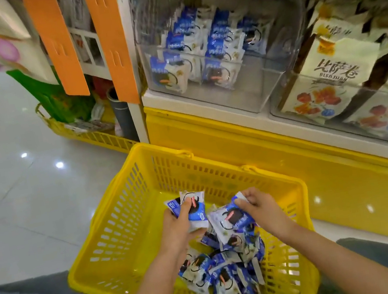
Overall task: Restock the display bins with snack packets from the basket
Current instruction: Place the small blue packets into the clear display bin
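You're in a shop: clear display bins (243,92) on a yellow-fronted shelf (238,144) hold rows of identical snack packets (212,48) and printed bags (337,71) (retail stock, many of a kind), orange hanging strips (56,41) hang beside it, and a yellow shopping basket (123,222) stands on glossy floor tiles (17,202).

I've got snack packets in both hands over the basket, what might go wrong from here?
The left hand grips several packets in a loose stack; one may slip out on the way to the clear bin. The right hand only pinches its packet by an edge, so it could drop. The next bin holds cream bags; a packet might land there.
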### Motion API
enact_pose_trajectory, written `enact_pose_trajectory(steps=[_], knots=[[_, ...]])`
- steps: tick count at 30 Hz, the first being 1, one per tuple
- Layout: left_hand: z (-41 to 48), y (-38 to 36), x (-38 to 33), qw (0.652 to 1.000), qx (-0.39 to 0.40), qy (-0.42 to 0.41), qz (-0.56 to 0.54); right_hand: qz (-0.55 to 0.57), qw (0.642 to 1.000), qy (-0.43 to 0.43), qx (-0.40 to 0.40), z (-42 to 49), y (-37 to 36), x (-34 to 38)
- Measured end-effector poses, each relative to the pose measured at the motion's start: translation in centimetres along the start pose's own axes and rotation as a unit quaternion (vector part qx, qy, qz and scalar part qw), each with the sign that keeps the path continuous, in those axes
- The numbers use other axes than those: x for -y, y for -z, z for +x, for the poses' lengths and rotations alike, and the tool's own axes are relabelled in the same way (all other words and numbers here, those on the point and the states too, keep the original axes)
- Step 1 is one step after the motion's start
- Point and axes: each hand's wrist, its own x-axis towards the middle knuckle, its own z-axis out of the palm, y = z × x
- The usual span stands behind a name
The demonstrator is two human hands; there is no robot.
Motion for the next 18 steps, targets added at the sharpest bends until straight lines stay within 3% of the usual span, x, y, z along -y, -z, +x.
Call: enact_pose_trajectory(steps=[2,7,9,12,15,18], knots=[[-0.7,-0.9,-1.1,0.999,-0.031,-0.026,-0.029,0.061,0.997,-0.034,-0.012,0.0,0.1,1.7],[-2.2,-2.2,-4.1,0.992,-0.063,-0.101,-0.042,0.098,0.986,-0.078,0.108,-1.1,0.3,5.4],[-2.7,-2.5,-5.5,0.987,-0.064,-0.147,-0.025,0.131,0.98,-0.092,0.123,-1.5,0.7,6.8],[-3.5,-3.2,-8.1,0.979,-0.051,-0.198,-0.018,0.228,0.968,-0.053,0.086,-1.9,1.9,9.0],[-4.5,-4.1,-10.8,0.965,-0.032,-0.261,0.004,0.379,0.925,-0.008,0.003,-2.4,3.6,11.8],[-5.5,-4.5,-13.2,0.946,-0.002,-0.32,0.045,0.386,0.919,0.047,-0.055,-2.7,5.0,14.4]])
